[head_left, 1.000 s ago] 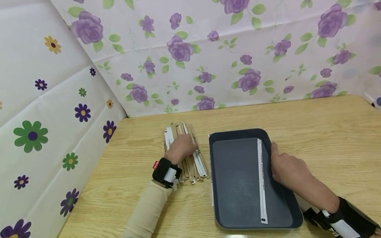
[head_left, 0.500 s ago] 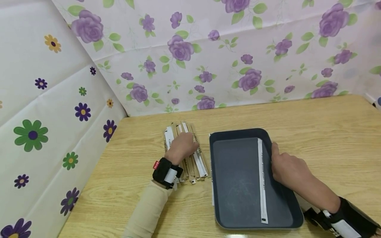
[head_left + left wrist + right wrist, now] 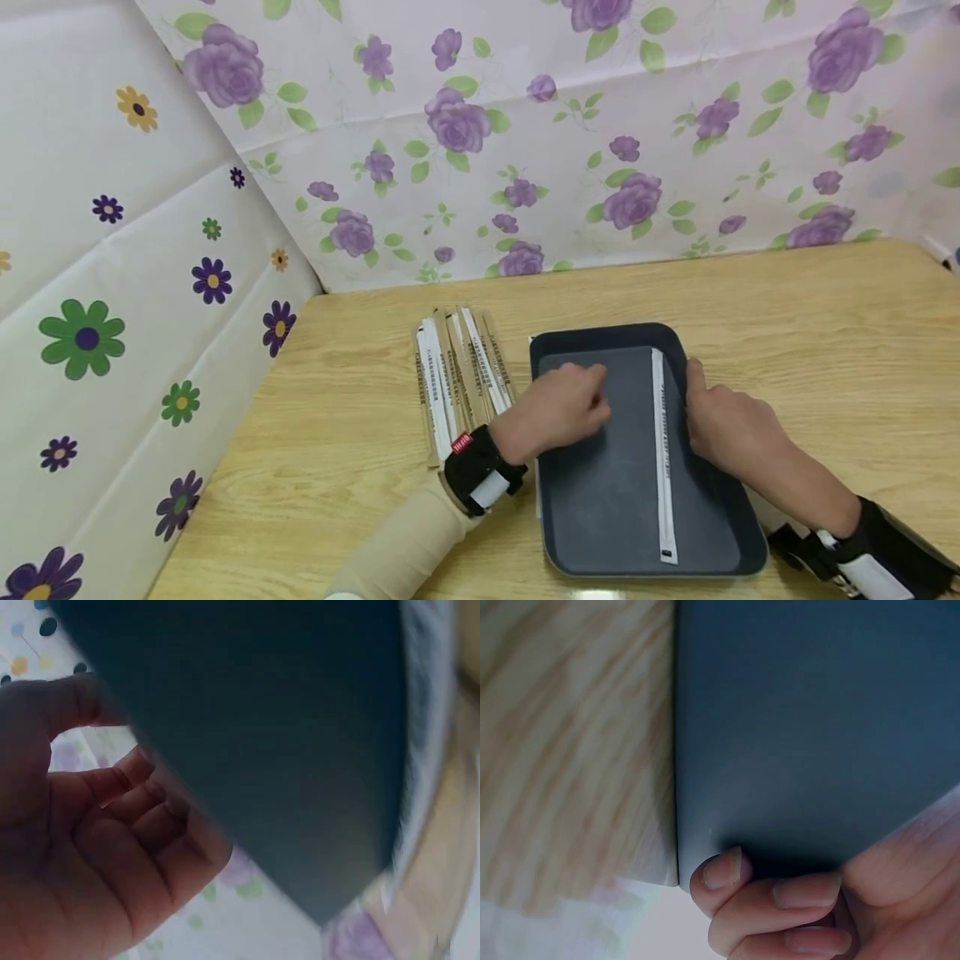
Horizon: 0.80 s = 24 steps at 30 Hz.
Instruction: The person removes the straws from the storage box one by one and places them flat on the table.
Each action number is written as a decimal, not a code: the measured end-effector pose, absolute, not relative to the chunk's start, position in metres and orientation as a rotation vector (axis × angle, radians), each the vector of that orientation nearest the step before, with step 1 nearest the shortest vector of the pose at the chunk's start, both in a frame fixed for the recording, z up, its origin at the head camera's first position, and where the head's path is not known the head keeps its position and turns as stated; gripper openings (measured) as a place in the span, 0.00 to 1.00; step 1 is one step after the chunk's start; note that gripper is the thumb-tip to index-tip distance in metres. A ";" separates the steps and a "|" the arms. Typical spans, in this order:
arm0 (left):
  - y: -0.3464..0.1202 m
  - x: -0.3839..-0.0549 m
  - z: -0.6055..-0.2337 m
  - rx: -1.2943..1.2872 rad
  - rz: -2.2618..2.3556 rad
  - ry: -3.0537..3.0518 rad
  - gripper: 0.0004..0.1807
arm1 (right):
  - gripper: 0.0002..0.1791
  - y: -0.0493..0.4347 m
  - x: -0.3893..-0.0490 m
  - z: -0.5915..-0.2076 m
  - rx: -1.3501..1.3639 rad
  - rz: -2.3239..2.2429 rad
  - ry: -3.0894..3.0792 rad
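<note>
In the head view my left hand [image 3: 561, 408] is over the left half of a dark grey tray [image 3: 600, 525], fingers loosely bent, with nothing showing in it. The left wrist view shows a gap between thumb and fingers [image 3: 127, 862]; the tray's wall hides the fingertips. My right hand [image 3: 731, 421] grips the tray's right rim, thumb along the top. Its fingers [image 3: 772, 900] curl against the outer wall in the right wrist view. One long, white paper-wrapped straw [image 3: 663, 467] lies lengthwise in the tray, right of its middle.
A fanned pile of several paper-wrapped straws [image 3: 450, 367], brown and white, lies on the wooden table [image 3: 360, 367] left of the tray. My left forearm partly covers its near end. A flowered cloth [image 3: 517, 133] hangs behind the table, another [image 3: 135, 383] along the left.
My left hand has left the straw pile and moved right, over the tray. The right hand, the tray and the straw in it stay in place.
</note>
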<state>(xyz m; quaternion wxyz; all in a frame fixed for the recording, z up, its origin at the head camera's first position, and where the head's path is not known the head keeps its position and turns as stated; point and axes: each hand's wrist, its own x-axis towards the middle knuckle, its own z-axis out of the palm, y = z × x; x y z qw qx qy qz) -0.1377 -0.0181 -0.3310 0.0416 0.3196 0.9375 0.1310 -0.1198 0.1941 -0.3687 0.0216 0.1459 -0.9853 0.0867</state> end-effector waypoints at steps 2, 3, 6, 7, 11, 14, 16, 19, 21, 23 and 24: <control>-0.010 -0.133 -0.334 1.086 0.328 2.827 0.06 | 0.37 0.195 -0.120 -0.368 0.459 0.266 -3.043; -0.006 -0.130 -0.336 1.136 0.283 2.801 0.10 | 0.37 0.195 -0.121 -0.367 0.461 0.267 -3.042; 0.004 -0.123 -0.342 1.257 0.127 2.693 0.20 | 0.38 0.195 -0.121 -0.365 0.468 0.277 -3.050; 0.006 -0.121 -0.343 1.285 0.072 2.654 0.23 | 0.37 0.195 -0.122 -0.365 0.470 0.275 -3.053; 0.013 -0.115 -0.347 1.317 -0.166 2.547 0.27 | 0.37 0.195 -0.123 -0.365 0.476 0.263 -3.054; 0.016 -0.114 -0.349 1.302 -0.280 2.502 0.27 | 0.37 0.195 -0.123 -0.364 0.465 0.256 -3.063; 0.016 -0.115 -0.350 1.299 -0.287 2.482 0.26 | 0.37 0.194 -0.122 -0.365 0.455 0.261 -3.074; 0.015 -0.115 -0.350 1.342 -0.214 2.484 0.24 | 0.36 0.194 -0.121 -0.366 0.449 0.266 -3.077; 0.014 -0.116 -0.350 1.392 -0.123 2.508 0.20 | 0.35 0.194 -0.121 -0.368 0.453 0.263 -3.067; 0.013 -0.116 -0.350 1.417 -0.047 2.535 0.17 | 0.34 0.195 -0.121 -0.368 0.458 0.255 -3.056; 0.013 -0.115 -0.351 1.417 -0.014 2.549 0.15 | 0.34 0.195 -0.121 -0.369 0.460 0.249 -3.053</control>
